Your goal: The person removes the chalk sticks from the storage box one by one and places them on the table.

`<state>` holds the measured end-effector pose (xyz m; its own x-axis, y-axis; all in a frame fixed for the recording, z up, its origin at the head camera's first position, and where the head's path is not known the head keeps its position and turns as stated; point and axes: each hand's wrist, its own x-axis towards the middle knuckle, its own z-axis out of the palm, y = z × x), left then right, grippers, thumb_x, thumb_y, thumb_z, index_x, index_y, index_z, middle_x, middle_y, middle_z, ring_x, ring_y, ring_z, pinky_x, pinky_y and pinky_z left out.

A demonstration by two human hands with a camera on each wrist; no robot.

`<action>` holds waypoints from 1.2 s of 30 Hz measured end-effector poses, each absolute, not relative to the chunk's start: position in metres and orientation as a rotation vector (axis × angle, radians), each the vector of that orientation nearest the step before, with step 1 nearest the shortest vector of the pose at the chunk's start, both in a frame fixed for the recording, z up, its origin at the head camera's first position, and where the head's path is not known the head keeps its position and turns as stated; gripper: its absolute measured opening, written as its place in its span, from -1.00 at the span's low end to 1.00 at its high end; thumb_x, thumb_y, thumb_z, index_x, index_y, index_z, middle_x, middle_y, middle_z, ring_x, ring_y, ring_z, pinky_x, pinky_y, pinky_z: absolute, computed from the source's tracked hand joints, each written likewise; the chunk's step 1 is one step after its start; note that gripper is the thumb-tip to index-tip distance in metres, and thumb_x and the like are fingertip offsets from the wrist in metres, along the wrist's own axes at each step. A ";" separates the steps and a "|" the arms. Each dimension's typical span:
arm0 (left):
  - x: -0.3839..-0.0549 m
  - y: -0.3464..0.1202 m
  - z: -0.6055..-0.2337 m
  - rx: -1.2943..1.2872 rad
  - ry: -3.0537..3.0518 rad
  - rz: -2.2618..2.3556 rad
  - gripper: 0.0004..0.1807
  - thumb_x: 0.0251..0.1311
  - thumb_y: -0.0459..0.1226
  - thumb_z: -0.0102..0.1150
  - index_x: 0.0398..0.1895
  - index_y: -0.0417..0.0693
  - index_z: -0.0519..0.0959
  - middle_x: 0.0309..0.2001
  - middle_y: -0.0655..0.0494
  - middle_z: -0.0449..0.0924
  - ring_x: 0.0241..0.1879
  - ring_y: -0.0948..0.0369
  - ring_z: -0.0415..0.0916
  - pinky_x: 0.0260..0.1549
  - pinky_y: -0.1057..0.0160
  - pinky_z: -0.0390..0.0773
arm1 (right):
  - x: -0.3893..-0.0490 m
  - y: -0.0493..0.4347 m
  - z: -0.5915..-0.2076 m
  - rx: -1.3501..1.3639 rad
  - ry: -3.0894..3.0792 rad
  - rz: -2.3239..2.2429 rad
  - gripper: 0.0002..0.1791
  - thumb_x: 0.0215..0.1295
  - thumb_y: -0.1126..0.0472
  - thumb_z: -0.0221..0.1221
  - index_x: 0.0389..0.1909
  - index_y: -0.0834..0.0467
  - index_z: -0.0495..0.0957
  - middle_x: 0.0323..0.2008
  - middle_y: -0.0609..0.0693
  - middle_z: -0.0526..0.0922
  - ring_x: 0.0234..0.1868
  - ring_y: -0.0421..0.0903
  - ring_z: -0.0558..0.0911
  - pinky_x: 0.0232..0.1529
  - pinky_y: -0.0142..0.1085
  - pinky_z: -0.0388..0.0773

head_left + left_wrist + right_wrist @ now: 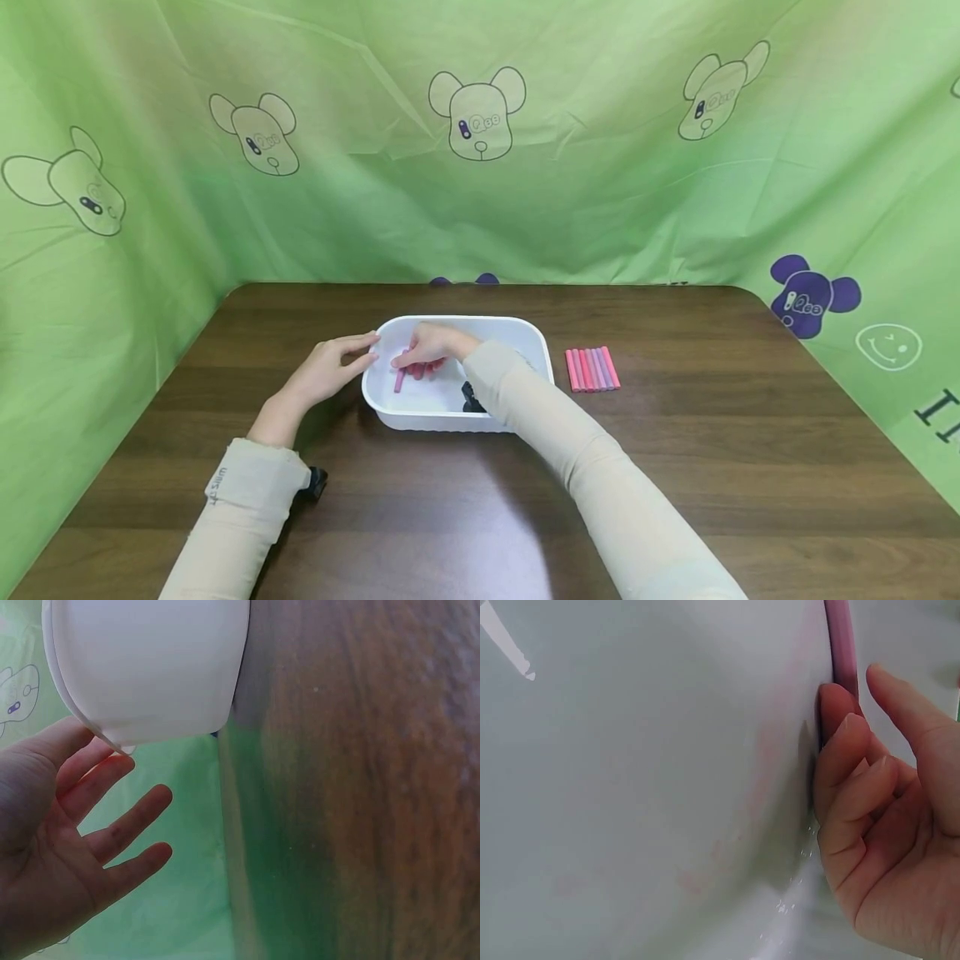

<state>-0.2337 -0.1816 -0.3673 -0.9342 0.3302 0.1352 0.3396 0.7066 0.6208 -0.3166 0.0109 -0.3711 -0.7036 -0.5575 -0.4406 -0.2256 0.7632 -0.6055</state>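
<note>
A white plastic tub (pixel 450 422) stands on the brown table. Inside it, at the left, lies a pinkish-purple stick (pixel 398 383) that looks like chalk. My right hand (pixel 429 350) reaches down into the tub with bent fingers. In the right wrist view, the index fingertip (pixel 832 694) is against the stick (pixel 844 641), while the thumb (pixel 900 701) appears a little apart on its other side. My left hand (pixel 321 372) touches the tub's left rim with thumb and fingertips; its ring and little fingers (pixel 139 814) spread free in the left wrist view.
To the right of the tub, several pink and purple chalk sticks (pixel 592 369) lie side by side in a row. Pink smudges (pixel 765 742) mark the tub's inner surface. A green printed cloth (pixel 480 208) hangs behind and beside the table (pixel 420 517).
</note>
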 end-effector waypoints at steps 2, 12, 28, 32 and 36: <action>-0.234 -0.182 -0.367 -0.564 -2.890 -1.060 -0.53 0.30 -0.18 0.05 0.23 -0.17 0.41 0.27 -0.14 0.37 0.27 -0.10 0.33 0.22 -0.11 0.35 | -0.316 0.010 -0.371 -0.571 2.342 -0.696 -0.61 0.24 -0.04 0.18 -0.58 0.18 0.64 -0.73 -0.11 0.57 -0.75 -0.28 0.40 -0.71 -0.51 0.29; -0.234 -0.181 -0.366 -0.559 -2.895 -1.067 -0.54 0.30 -0.19 0.06 0.23 -0.18 0.41 0.27 -0.14 0.37 0.27 -0.10 0.33 0.23 -0.11 0.34 | -0.314 0.008 -0.370 -0.534 2.349 -0.715 -0.66 0.26 0.06 0.17 -0.53 0.24 0.65 -0.76 -0.11 0.55 -0.77 -0.28 0.41 -0.73 -0.52 0.27; -0.234 -0.181 -0.369 -0.561 -2.885 -1.068 -0.54 0.29 -0.20 0.07 0.23 -0.17 0.42 0.27 -0.14 0.38 0.25 -0.10 0.35 0.22 -0.11 0.35 | -0.319 0.018 -0.364 -0.647 2.234 -0.668 -0.63 0.32 0.09 0.06 -0.53 0.19 0.71 -0.71 -0.11 0.54 -0.70 -0.30 0.37 -0.69 -0.53 0.21; -0.234 -0.181 -0.368 -0.559 -2.886 -1.069 -0.53 0.29 -0.19 0.07 0.23 -0.17 0.42 0.26 -0.13 0.38 0.25 -0.10 0.34 0.22 -0.11 0.35 | -0.322 0.025 -0.362 -0.642 2.197 -0.695 -0.66 0.33 0.09 0.06 -0.51 0.17 0.67 -0.66 -0.12 0.56 -0.67 -0.30 0.39 -0.64 -0.53 0.25; -0.233 -0.182 -0.368 -0.554 -2.887 -1.077 -0.53 0.28 -0.19 0.08 0.23 -0.16 0.42 0.27 -0.12 0.38 0.26 -0.10 0.34 0.23 -0.11 0.34 | -0.325 0.033 -0.358 -0.599 2.197 -0.746 -0.74 0.29 0.09 0.11 -0.47 0.15 0.62 -0.63 -0.14 0.57 -0.64 -0.29 0.44 -0.60 -0.52 0.31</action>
<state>-0.2335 -0.1818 -0.3678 -0.9372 0.3229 0.1318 0.3303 0.7008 0.6323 -0.3254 0.0328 -0.3580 -0.6266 -0.6085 -0.4870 -0.1862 0.7236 -0.6646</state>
